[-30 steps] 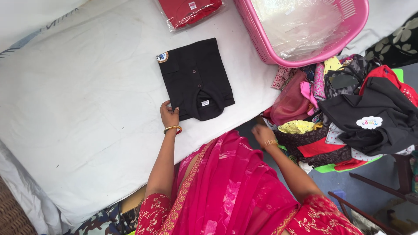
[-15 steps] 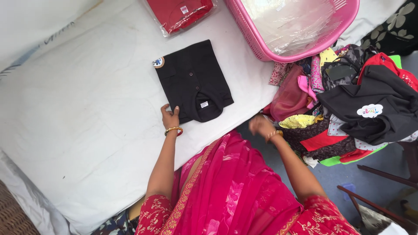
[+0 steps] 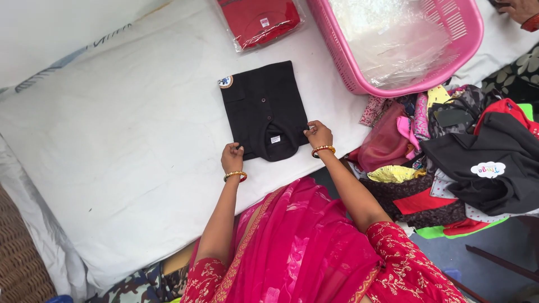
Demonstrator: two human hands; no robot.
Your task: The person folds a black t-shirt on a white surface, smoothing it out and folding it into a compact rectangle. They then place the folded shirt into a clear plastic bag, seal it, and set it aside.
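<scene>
A folded black shirt (image 3: pixel 264 106) lies flat on the white sheet (image 3: pixel 112 146), collar end towards me, with a round patch at its far left corner. My left hand (image 3: pixel 232 157) pinches the shirt's near left corner. At the near right edge by the collar, my right hand (image 3: pixel 318 134) grips the cloth. Both wrists wear bangles.
A pink plastic basket (image 3: pixel 359 78) holding clear plastic bags stands at the far right. A red garment in a clear bag (image 3: pixel 261 19) lies beyond the shirt. A heap of mixed clothes (image 3: pixel 460 157) sits to my right. Another person's hand (image 3: pixel 519 8) shows at the top right corner.
My right hand has come up from beside the clothes heap and taken the shirt's right edge. My left hand stayed at the near left corner.
</scene>
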